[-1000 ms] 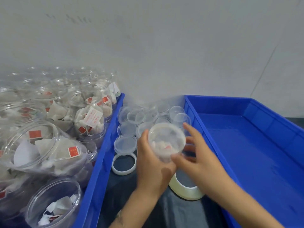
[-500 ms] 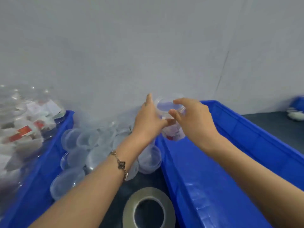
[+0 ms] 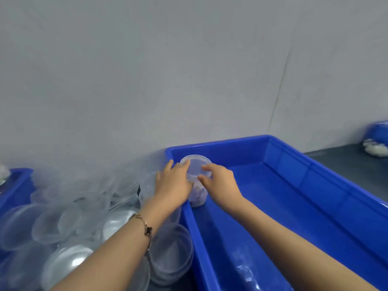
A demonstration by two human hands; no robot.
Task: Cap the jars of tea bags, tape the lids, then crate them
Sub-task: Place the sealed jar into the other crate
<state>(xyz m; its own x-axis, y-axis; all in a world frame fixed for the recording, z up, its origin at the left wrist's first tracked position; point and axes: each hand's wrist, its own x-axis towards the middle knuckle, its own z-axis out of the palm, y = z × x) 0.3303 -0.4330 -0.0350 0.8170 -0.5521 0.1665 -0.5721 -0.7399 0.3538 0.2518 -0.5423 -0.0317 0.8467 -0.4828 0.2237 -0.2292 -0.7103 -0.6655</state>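
Lower left of the frame is basically a heap of clear plastic lids (image 3: 172,250), some stacked, a lot of them blurred so I can't count them. They sit on the dark table just left of the big blue crate (image 3: 294,217), which fills the lower right and runs up toward the middle. The left forearm crosses over the lids and has a thin gold bracelet (image 3: 144,229) on the wrist.

Further up, around the center, both hands meet at one capped jar (image 3: 196,171). The jar is inside the crate, in its far left corner, upright, right against the left wall, with pale tea bags faintly visible through the bottom. The left hand (image 3: 174,183) reaches over the crate's rim and wraps around the jar's left side, fingers curled onto the lid edge. The right hand (image 3: 218,181) holds it from the right, thumb and fingers curled on the lid rim.

Behind everything is a plain grey wall (image 3: 189,70). Far left edge shows part of another blue crate (image 3: 19,181), and at the far right edge there's a blurry blue thing with something white, can't tell what.
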